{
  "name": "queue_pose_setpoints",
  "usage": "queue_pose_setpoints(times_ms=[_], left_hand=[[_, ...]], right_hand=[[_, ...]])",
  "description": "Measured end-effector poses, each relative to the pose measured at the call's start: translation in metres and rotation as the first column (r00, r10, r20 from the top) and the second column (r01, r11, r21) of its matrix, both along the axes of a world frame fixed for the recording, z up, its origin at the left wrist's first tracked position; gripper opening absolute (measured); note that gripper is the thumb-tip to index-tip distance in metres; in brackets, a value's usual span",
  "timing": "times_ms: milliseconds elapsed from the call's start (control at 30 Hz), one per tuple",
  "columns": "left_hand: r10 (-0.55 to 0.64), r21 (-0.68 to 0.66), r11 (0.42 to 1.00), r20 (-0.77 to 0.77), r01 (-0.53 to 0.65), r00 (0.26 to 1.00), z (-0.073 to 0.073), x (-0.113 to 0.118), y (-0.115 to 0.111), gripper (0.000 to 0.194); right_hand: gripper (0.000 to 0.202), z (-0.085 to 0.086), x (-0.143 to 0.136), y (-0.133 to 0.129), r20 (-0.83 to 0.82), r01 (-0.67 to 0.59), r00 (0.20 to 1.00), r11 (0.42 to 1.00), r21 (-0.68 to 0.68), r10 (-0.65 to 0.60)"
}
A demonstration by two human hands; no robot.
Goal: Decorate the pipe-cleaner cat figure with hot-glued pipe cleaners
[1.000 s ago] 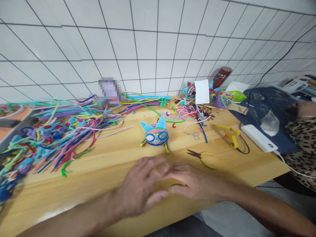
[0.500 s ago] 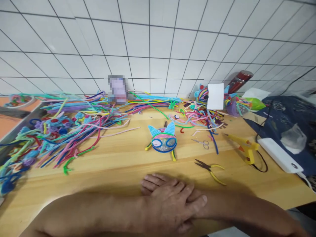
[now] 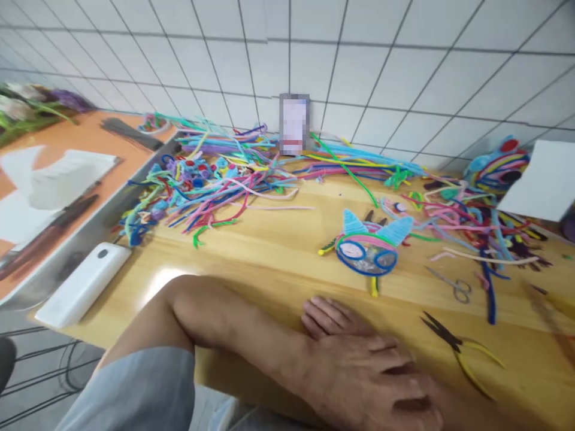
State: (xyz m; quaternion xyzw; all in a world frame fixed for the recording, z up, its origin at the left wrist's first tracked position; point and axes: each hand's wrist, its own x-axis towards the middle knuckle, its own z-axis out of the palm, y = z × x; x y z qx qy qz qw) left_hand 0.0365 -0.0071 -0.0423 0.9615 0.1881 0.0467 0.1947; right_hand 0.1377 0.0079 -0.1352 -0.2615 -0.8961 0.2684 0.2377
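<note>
My left hand (image 3: 368,374) lies across my right wrist and forearm at the table's front edge, its fingers spread apart and holding nothing. Beneath it, my right hand (image 3: 330,317) rests on the wood; only some of its fingers show, lying flat. Just beyond them stands a pipe-cleaner figure (image 3: 368,254) with light-blue ears and blue-ringed eyes on a clear round body. Pliers with yellow handles (image 3: 458,347) lie open right of my hands. Small scissors (image 3: 453,284) are behind the pliers.
Pipe cleaners (image 3: 224,191) are heaped at the left and back. A phone (image 3: 294,126) leans on the tiled wall. A white power bank (image 3: 85,281) lies front left, beside an orange-floored tray (image 3: 121,173). A white card (image 3: 539,179) stands at the right before another figure.
The view has turned left, so the table's things appear farther right. The orange area and a white power bank at the left now show. My hands remain crossed.
</note>
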Motion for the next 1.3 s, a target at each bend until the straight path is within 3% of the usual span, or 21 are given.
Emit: queue_pose_setpoints(times_ms=[67,100,200,267,300,367,400,467,600,667,733,933,1100,1300], left_hand=[[-0.222,0.006,0.975,0.167,0.224,0.961,0.001,-0.034,-0.004,0.038],[-0.366,0.082,0.931,0.247,0.357,0.897,-0.001,-0.046,-0.006,0.041],[-0.503,0.184,0.864,0.333,0.468,0.798,-0.010,-0.058,-0.013,0.045],[-0.510,0.186,0.860,0.351,0.476,0.785,-0.015,-0.054,-0.017,0.040],[-0.510,0.186,0.860,0.354,0.475,0.784,-0.017,-0.052,-0.019,0.037],[-0.514,0.190,0.857,0.359,0.479,0.779,-0.020,-0.049,-0.021,0.031],[-0.516,0.188,0.856,0.359,0.482,0.777,-0.021,-0.049,-0.021,0.029],[-0.511,0.183,0.859,0.341,0.478,0.789,-0.021,-0.049,-0.019,0.028],[-0.380,0.120,0.925,0.220,0.362,0.898,-0.011,-0.052,-0.005,0.014],[-0.245,0.017,0.969,0.115,0.245,0.963,-0.002,-0.053,0.008,0.005],[-0.112,-0.071,0.991,-0.031,0.109,0.993,0.006,-0.054,0.023,0.010],[0.092,-0.092,0.988,-0.276,-0.122,0.957,0.010,-0.050,0.048,0.023],[0.106,-0.065,0.989,-0.306,-0.132,0.946,0.000,-0.047,0.048,0.022],[0.003,-0.077,0.997,-0.315,-0.028,0.949,-0.004,-0.035,0.047,0.026]], right_hand=[[0.069,0.011,0.010,0.006,0.101,-0.036,0.995,0.982,0.185,0.017],[0.062,0.020,0.015,0.008,0.131,-0.045,0.991,0.966,0.253,0.012],[0.042,0.054,0.030,0.014,0.059,0.024,0.997,0.956,0.293,-0.043],[0.033,0.076,0.040,0.013,-0.095,0.214,0.975,0.964,0.159,-0.201],[0.028,0.085,0.043,0.011,-0.171,0.340,0.929,0.939,0.047,-0.328],[0.017,0.097,0.047,0.009,-0.302,0.513,0.778,0.834,-0.202,-0.551],[0.013,0.100,0.048,0.009,-0.356,0.535,0.700,0.785,-0.313,-0.619],[0.020,0.099,0.048,0.012,-0.439,0.487,0.597,0.738,-0.468,-0.672],[0.034,0.086,0.045,0.020,-0.474,0.421,0.541,0.712,-0.562,-0.694],[0.037,0.078,0.045,0.021,-0.476,0.420,0.535,0.709,-0.567,-0.698],[0.038,0.070,0.048,0.021,-0.467,0.415,0.537,0.702,-0.579,-0.702],[0.033,0.067,0.054,0.014,-0.445,0.366,0.633,0.752,-0.548,-0.633],[0.040,0.075,0.053,0.011,-0.400,0.406,0.682,0.772,-0.489,-0.612],[0.034,0.073,0.052,0.010,-0.371,0.415,0.725,0.798,-0.436,-0.580]])
